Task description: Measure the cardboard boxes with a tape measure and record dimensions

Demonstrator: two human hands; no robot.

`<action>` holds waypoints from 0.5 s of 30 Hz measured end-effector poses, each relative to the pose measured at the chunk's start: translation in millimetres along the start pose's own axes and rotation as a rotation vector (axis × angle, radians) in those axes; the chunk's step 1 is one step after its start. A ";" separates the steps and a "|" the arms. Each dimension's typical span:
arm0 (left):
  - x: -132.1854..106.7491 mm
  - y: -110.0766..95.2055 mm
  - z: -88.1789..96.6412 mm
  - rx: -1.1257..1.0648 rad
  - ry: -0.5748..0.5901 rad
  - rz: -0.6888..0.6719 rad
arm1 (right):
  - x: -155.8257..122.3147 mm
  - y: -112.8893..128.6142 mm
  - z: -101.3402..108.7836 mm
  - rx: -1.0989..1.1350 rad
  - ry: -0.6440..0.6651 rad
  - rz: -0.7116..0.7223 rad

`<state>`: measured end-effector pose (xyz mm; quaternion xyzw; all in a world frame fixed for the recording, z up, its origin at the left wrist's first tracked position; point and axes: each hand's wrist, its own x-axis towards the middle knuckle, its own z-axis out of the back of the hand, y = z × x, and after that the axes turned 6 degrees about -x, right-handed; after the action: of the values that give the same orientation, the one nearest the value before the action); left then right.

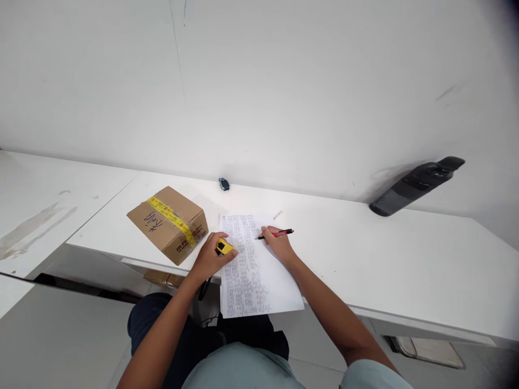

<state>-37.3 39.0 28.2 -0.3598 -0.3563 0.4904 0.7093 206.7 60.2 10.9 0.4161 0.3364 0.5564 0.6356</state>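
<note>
My left hand [211, 254] is closed around a yellow and black tape measure [225, 247] at the left side of a sheet of paper [279, 286]. Dense rows of handwriting cover much of the sheet, and its lower part hangs past the desk's front edge. A red and black pen [281, 233] is gripped in my right hand [278, 243], its tip at the paper's written area. Just left of my left hand sits a closed cardboard box [170, 221], sealed with yellow printed tape and marked with dark handwriting.
A small dark watch-like item [224, 184] lies at the back of the white desk [365, 259], near the wall. To the right, a black bottle [413, 186] stands by the wall. Below the desk are cardboard pieces [162, 278] and a pale flat item [430, 350].
</note>
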 end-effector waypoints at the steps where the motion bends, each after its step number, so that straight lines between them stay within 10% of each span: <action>1: 0.0 -0.1 0.1 0.001 -0.001 0.001 | -0.2 0.3 0.1 0.003 -0.002 0.000; 15: -0.8 -1.9 0.3 0.005 0.004 0.003 | -2.0 -1.3 0.5 0.032 -0.069 -0.021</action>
<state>-37.0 37.8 29.9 -0.3595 -0.3532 0.4915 0.7103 207.5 58.1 9.9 0.4417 0.3274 0.5297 0.6458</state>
